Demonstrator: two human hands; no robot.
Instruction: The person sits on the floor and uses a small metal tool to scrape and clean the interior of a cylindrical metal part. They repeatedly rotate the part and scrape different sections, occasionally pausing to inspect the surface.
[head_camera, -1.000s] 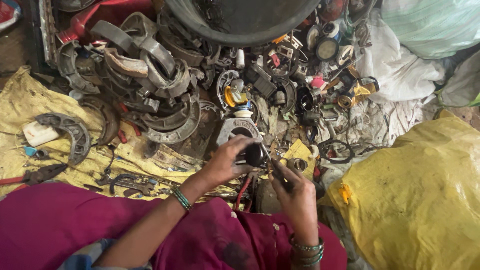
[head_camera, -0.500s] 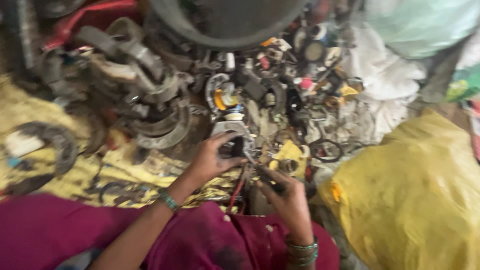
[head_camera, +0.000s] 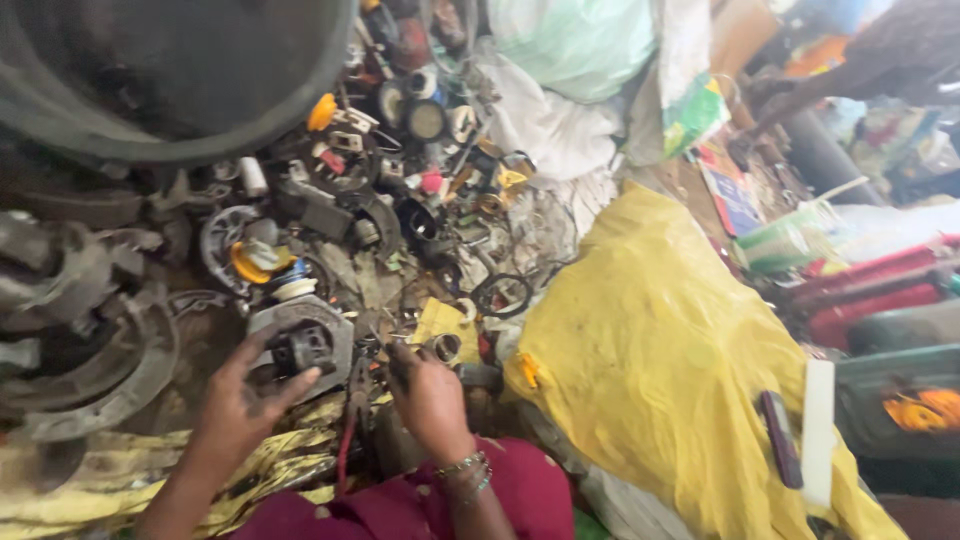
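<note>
We see the left hand (head_camera: 240, 400) closed around a small dark metal part (head_camera: 300, 348), fingers wrapped over its sides so it sits raised just above the grey round housing (head_camera: 305, 318) on the floor, likely to keep it steady and turned toward the other hand. The right hand (head_camera: 428, 395) is pinched narrow around a thin tool (head_camera: 378, 340) whose tip points toward the part; what kind of tool it is we cannot tell. Bangles (head_camera: 465, 478) circle that wrist above a magenta garment (head_camera: 400, 510). Just beyond the hands lies a spread of scrap: a yellow-capped spool (head_camera: 258, 262), a black ring (head_camera: 500, 295) and small switches, loose within reach. Curved grey brake-like castings (head_camera: 110, 370) are piled toward the left, a large dark tub (head_camera: 170, 70) stands at the far edge, and a yellow sack (head_camera: 660, 380) slumps to the right.
</note>
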